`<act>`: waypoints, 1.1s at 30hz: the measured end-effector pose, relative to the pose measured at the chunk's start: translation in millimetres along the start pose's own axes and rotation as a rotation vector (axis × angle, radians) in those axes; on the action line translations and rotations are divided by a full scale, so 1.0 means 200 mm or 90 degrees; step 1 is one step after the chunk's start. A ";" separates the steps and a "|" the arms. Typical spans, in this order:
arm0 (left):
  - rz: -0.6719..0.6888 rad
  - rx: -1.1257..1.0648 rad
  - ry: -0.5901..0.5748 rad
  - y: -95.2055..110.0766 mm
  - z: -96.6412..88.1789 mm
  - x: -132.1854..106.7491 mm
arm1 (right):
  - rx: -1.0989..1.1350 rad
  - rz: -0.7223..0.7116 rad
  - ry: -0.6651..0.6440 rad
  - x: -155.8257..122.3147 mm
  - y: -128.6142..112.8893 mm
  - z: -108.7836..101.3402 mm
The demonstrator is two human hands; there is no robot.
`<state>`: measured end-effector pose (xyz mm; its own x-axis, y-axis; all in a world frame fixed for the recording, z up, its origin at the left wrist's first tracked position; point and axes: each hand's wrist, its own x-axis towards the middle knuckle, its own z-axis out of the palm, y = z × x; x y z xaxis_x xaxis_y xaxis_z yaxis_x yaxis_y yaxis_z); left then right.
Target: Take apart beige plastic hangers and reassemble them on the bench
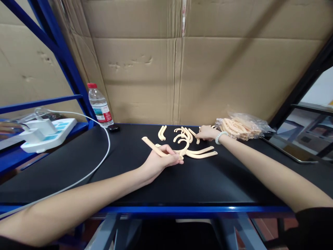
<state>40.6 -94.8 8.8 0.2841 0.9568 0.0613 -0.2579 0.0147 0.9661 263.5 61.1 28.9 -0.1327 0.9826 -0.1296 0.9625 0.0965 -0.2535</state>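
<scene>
My left hand [162,160] is closed in a pinch on a beige plastic hanger arm [149,143], which slants up to the left out of my fingers. Just beyond my fingertips, a beige folding hanger [200,153] with a curved hook and two long arms lies on the table, its left side partly hidden by my hand. My right hand [206,133], wearing a beaded bracelet, reaches to the back of the table. Its fingers are bent together at a loose hanger arm [192,132]; the grip is partly hidden. Several curved beige hooks [179,135] and arms lie beside it.
A pair of curved beige pieces [161,133] lies at the back. Right of my hand is a clear plastic bag [241,126] of beige parts. A water bottle [100,106], a black object [113,128], a power strip [49,135] and a white cable [108,146] are leftward.
</scene>
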 end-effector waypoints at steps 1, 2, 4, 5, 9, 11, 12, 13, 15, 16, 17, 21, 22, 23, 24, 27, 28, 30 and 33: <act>-0.003 -0.013 0.003 0.00 0.00 0.00 | 0.005 0.001 0.003 0.00 0.00 0.00; -0.007 -0.027 0.008 0.00 0.00 0.00 | 0.011 0.001 0.002 0.00 0.00 0.00; -0.015 -0.053 0.021 0.01 -0.01 0.01 | 0.030 0.003 -0.009 -0.02 -0.01 0.01; -0.022 -0.063 0.026 0.01 -0.01 0.01 | 0.044 0.006 -0.020 -0.03 -0.01 0.01; -0.055 -0.076 0.024 0.01 -0.01 0.01 | 0.122 0.033 -0.068 -0.08 -0.02 -0.02; -0.060 -0.076 0.018 0.01 -0.01 0.01 | 0.161 0.045 -0.079 -0.11 0.01 -0.06; -0.060 -0.074 0.016 0.01 -0.01 0.01 | 0.186 0.046 -0.079 -0.13 0.03 -0.08; -0.059 -0.072 0.015 0.01 -0.01 0.01 | 0.227 0.045 -0.079 -0.14 0.05 -0.10; -0.059 -0.064 0.020 0.01 -0.01 0.01 | 0.359 0.043 -0.089 -0.17 0.10 -0.13; -0.059 -0.059 0.023 0.01 -0.01 0.01 | 0.445 0.035 -0.101 -0.18 0.12 -0.14; -0.056 -0.054 0.024 0.01 -0.01 0.01 | 0.534 0.020 -0.112 -0.20 0.14 -0.14; -0.043 -0.051 0.009 0.00 0.00 0.02 | 0.807 -0.078 -0.143 -0.32 0.12 -0.08; -0.042 -0.047 0.004 0.00 0.01 0.03 | 0.852 -0.101 -0.160 -0.35 0.10 -0.05; -0.044 -0.040 0.000 0.00 0.02 0.03 | 0.886 -0.124 -0.181 -0.39 0.07 -0.03; -0.049 -0.029 -0.002 0.00 0.03 0.03 | 0.908 -0.144 -0.198 -0.43 0.05 0.00; -0.047 0.029 0.005 -0.01 0.06 0.02 | 0.927 -0.187 -0.214 -0.53 -0.02 0.07; -0.032 0.057 0.009 -0.01 0.06 0.01 | 0.921 -0.199 -0.210 -0.56 -0.03 0.09; 0.014 0.120 0.015 -0.01 0.06 0.00 | 0.898 -0.221 -0.197 -0.60 -0.05 0.12; 0.079 0.176 0.027 0.00 0.04 -0.01 | 0.879 -0.240 -0.185 -0.63 -0.08 0.15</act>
<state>47.8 -98.8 10.3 0.2253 0.9578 0.1786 -0.0257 -0.1774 0.9838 257.5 -70.1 20.6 -0.5234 0.8520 0.0083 -0.1046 -0.0545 -0.9930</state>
